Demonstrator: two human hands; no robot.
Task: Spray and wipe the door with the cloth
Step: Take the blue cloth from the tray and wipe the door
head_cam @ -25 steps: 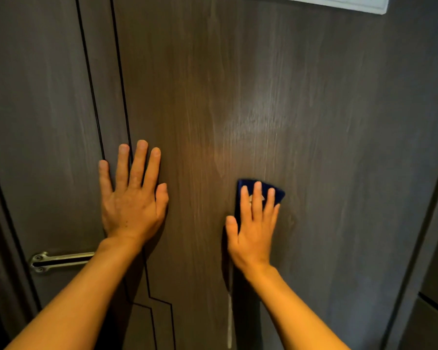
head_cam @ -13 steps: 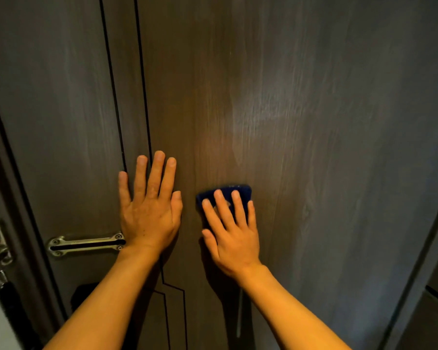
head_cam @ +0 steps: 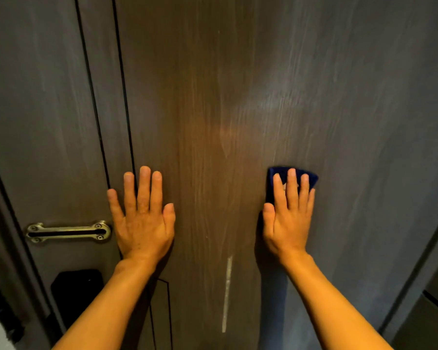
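While both palms lie flat on it, the door [head_cam: 238, 97] fills nearly the whole head view, a dark wood-grain panel with pale streaks running down its middle and right part. Two hands are in sight. The left hand [head_cam: 143, 221] is spread wide, all five fingers extended and pressed against the door, holding nothing; it sits near the door's left edge, its little finger and ring finger lying over the two thin black grooves [head_cam: 101, 122] that run down the panel side by side. The right hand [head_cam: 288, 218] is also flat, fingers close together and pointing up, and it presses one blue cloth [head_cam: 311, 179] against the door. The cloth is folded small; only its top edge and right corner show above and beside the fingertips, with a dark strip of it along the index finger, the rest hidden under the palm. Cloth and right hand sit right of the door's middle, well apart from the left hand and about level with it.

One brass latch plate [head_cam: 68, 232] with a long slot and four screws is fixed crosswise just beside the left hand, toward the door's left edge. Below it sits one black block [head_cam: 77, 291], too dark to make out. One pale vertical streak [head_cam: 226, 294] marks the door between the two forearms, lower down. Along the right edge a grey frame [head_cam: 420, 274] slants past.
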